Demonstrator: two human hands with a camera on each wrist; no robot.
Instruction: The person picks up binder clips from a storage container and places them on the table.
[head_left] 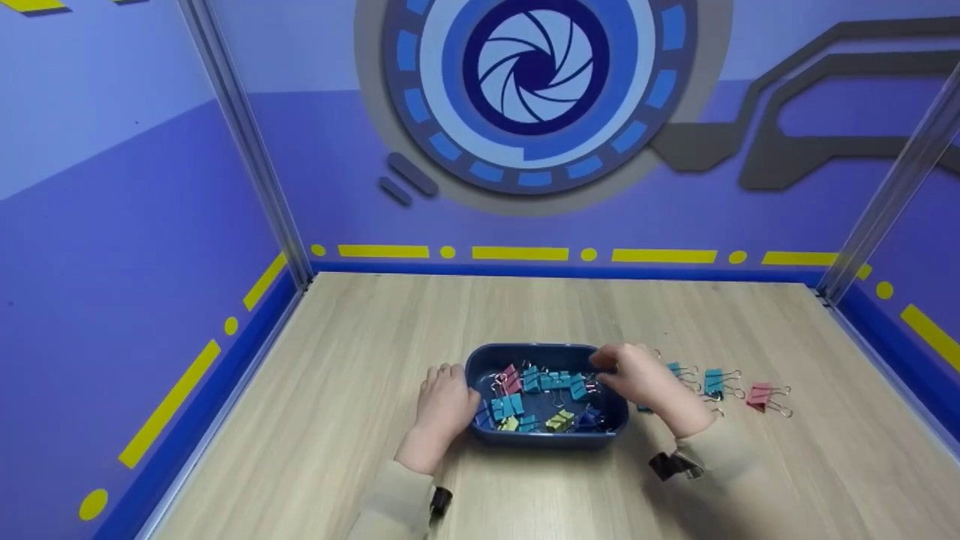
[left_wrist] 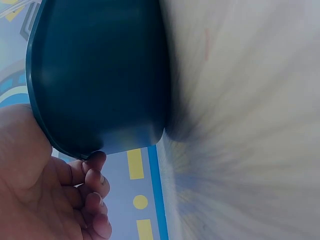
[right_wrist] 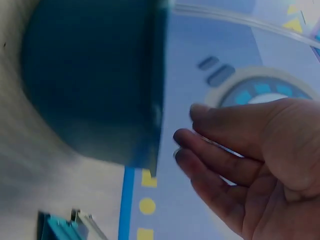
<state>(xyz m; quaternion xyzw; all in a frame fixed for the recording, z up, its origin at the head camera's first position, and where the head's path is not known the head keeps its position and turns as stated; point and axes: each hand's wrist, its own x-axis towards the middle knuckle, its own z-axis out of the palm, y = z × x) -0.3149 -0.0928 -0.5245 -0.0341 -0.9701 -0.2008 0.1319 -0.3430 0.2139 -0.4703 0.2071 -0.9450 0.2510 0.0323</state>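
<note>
A dark blue plastic bin [head_left: 547, 441] sits on the table and holds several binder clips, among them teal clips [head_left: 507, 406], a pink clip [head_left: 511, 379] and a yellow clip [head_left: 559, 421]. My left hand [head_left: 445, 401] grips the bin's left rim; in the left wrist view its thumb goes behind the rim and the fingers curl outside. Over the right rim hovers my right hand [head_left: 637, 373]. In the right wrist view the right hand's fingers [right_wrist: 215, 185] are loosely bent and apart from the thumb, with no clip visible between them.
Right of the bin, loose binder clips lie on the wooden table [head_left: 360, 352], including a teal clip [head_left: 718, 381] and a pink clip [head_left: 760, 396]; my right arm hides some. Blue printed panels [head_left: 540, 217] wall in the back and sides.
</note>
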